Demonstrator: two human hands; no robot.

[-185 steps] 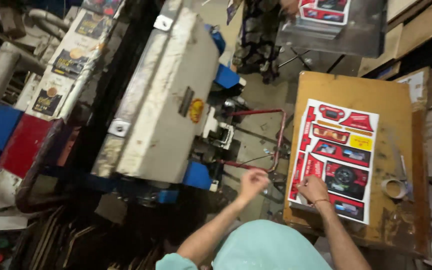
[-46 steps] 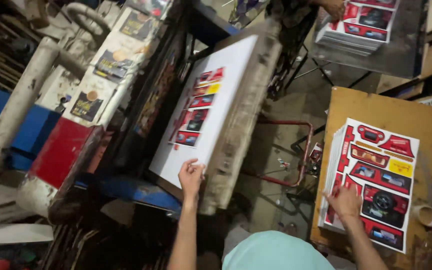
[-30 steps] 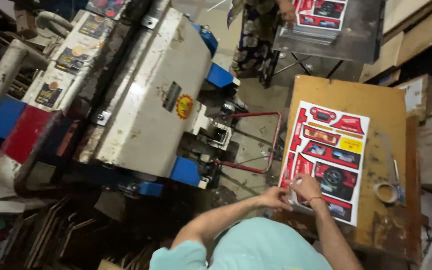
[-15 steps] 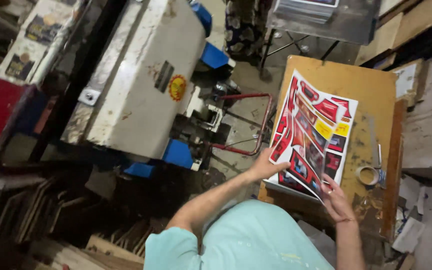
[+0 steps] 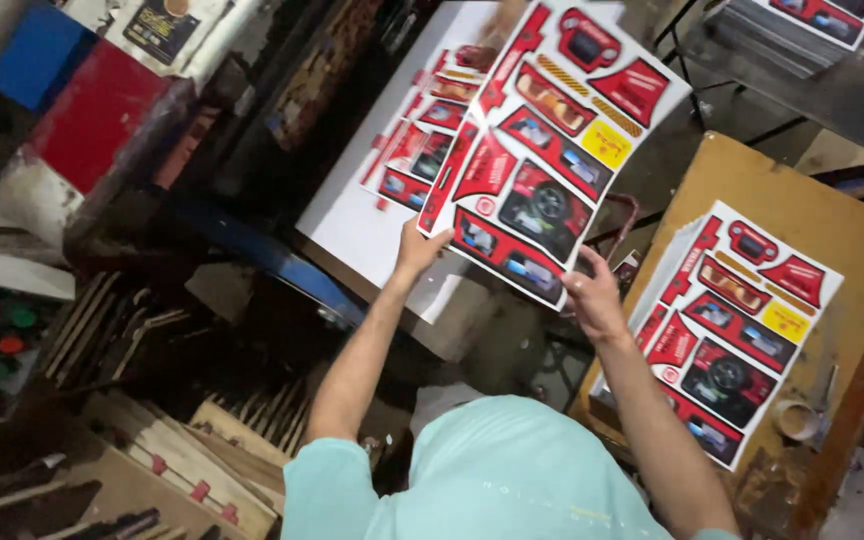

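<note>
Both hands have a grip on one printed sheet, held up in the air over the white press bed. Left hand pinches its lower-left edge, right hand its bottom edge. The stack sits on the desk to the right. Sheet's top corner is blurry, and it hides part of the bed.

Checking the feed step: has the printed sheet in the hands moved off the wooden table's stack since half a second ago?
Yes. The printed sheet has left the stack, now held toward the press bed.
</note>
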